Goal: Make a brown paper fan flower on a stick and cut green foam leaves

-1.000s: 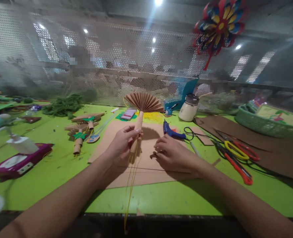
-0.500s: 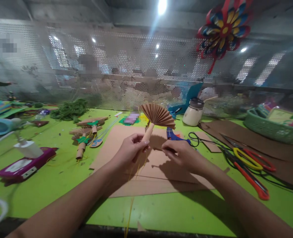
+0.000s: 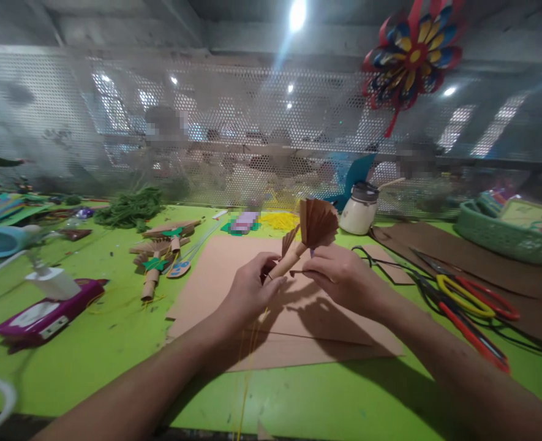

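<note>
A rolled brown paper tube [image 3: 285, 264] sits tilted in the fingers of my left hand [image 3: 252, 285]. A pleated brown paper fan [image 3: 319, 225] is attached at its upper end, turned partly edge-on. My right hand [image 3: 344, 272] pinches a small, thin brown strip [image 3: 298, 272], its tip close to the tube and below the fan. Yellow strings [image 3: 247, 355] hang down from beneath my left hand toward the table edge. Brown cardboard sheets [image 3: 215, 260] lie flat under both hands.
To the right lie scissors [image 3: 466, 297], a red cutter [image 3: 477, 340] and a green basket [image 3: 504, 236]. A white jar [image 3: 357, 211] stands behind my right hand. Leftward are paper-tube figures [image 3: 151, 275], a green string heap [image 3: 130, 207] and a purple power strip [image 3: 52, 312].
The tube has tipped to the right and the fan has turned from facing me to partly edge-on. My right hand has moved slightly up, closer to the fan, covering the blue glue gun.
</note>
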{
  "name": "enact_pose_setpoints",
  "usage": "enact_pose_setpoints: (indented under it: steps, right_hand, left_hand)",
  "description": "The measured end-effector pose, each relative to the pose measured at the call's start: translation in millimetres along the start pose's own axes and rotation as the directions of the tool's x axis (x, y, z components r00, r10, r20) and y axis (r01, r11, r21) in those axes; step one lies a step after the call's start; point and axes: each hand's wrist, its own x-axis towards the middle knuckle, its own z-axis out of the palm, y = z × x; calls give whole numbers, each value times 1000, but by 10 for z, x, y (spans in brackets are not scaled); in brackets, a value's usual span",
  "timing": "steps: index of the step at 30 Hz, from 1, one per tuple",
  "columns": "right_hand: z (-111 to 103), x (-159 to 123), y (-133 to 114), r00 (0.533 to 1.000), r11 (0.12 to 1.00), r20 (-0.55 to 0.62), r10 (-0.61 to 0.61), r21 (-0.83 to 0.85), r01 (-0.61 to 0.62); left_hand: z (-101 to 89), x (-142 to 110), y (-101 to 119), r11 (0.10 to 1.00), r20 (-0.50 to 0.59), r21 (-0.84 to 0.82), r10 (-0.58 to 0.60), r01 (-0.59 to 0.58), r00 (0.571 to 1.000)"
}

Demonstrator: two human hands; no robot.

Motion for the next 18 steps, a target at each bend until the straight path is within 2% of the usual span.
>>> enact_pose_setpoints:
  steps: [5,10,18]
  right_hand:
    - [93,-80,7,998,1000,-58,-23,-16,23]
    - [122,-100,58,998,999,-43,-45,-8,45]
    - [129,-69,97,996,997,-32,-77,23,78]
  left_hand:
    - [12,-9,-7,1000,-8,-24,-13,13,1000]
    - [27,-8,0,999,-4,-31,-42,42,999]
    - [47,-18,23,999,25,-21,-26,27,999]
